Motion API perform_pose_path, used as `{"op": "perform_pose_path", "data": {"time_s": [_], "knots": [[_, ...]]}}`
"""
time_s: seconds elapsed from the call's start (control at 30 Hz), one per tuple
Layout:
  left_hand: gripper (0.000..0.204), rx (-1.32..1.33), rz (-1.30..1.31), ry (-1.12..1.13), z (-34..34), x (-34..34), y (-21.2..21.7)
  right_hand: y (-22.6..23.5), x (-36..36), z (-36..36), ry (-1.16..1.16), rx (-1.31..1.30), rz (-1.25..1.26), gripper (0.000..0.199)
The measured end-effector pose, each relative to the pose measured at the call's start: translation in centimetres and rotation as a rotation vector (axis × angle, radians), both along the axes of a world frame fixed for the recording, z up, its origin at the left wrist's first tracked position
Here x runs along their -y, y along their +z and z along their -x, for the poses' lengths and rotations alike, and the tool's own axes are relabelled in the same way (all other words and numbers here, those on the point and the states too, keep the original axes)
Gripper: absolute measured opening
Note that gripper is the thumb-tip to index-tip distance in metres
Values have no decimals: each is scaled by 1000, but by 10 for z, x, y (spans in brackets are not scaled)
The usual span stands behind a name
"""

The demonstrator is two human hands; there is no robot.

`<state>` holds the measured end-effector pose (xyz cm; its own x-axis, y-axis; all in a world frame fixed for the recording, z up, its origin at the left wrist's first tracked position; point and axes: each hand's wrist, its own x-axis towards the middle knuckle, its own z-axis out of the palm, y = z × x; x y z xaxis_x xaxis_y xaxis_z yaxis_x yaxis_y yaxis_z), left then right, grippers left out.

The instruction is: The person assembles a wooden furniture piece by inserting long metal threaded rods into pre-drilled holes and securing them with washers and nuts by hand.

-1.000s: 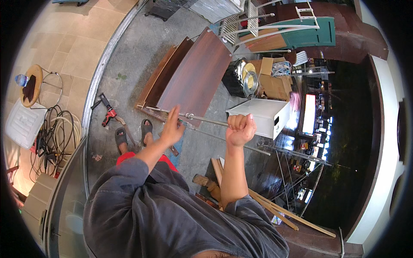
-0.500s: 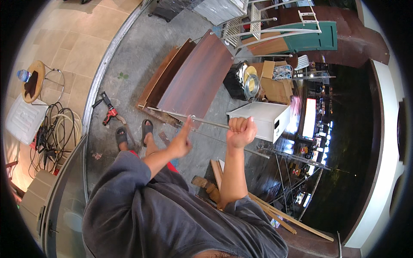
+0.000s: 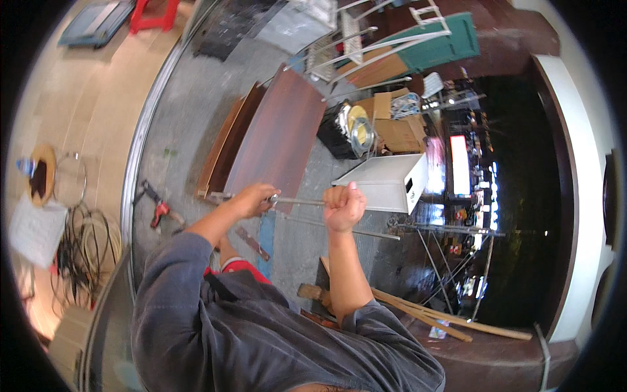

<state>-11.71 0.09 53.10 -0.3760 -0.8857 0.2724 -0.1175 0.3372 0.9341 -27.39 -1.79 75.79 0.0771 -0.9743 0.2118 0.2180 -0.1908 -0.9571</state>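
My right hand is closed in a fist around the outer end of a thin metal rod. The rod runs leftward to the near end of a dark brown wooden shelf unit, standing on the grey floor. My left hand is closed on the same rod, closer to the shelf, its fingertips against a small metal ring. Part of the rod is hidden behind that hand. A second thin metal rod extends below, apart from both hands.
A red and black power drill lies on the floor at left. Beyond my right hand stand a white box, a black bucket and cardboard boxes. Wooden strips lie at lower right, and coiled cables at far left.
My left hand has risen from a pointing finger under the rod to a closed grip on it. The right fist stays on the rod's end. The whole view has shifted.
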Motion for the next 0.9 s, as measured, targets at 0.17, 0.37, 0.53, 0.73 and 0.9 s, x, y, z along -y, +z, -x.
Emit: {"op": "perform_pose_path", "data": {"time_s": [0.17,0.37,0.53,0.73,0.9], "knots": [[33,112,108,155,14,1,-18,-5,6,-2,15,28,-31,52],[37,123,105,476,32,-14,9,-1,3,-6,18,14,-38,51],[43,12,164,390,19,-15,-13,-1,6,-4,12,2,-65,51],[52,3,91,490,32,-21,22,-5,6,-3,-32,16,-94,50],[36,16,82,483,33,-19,-9,-2,3,-8,6,24,-50,50]]}}
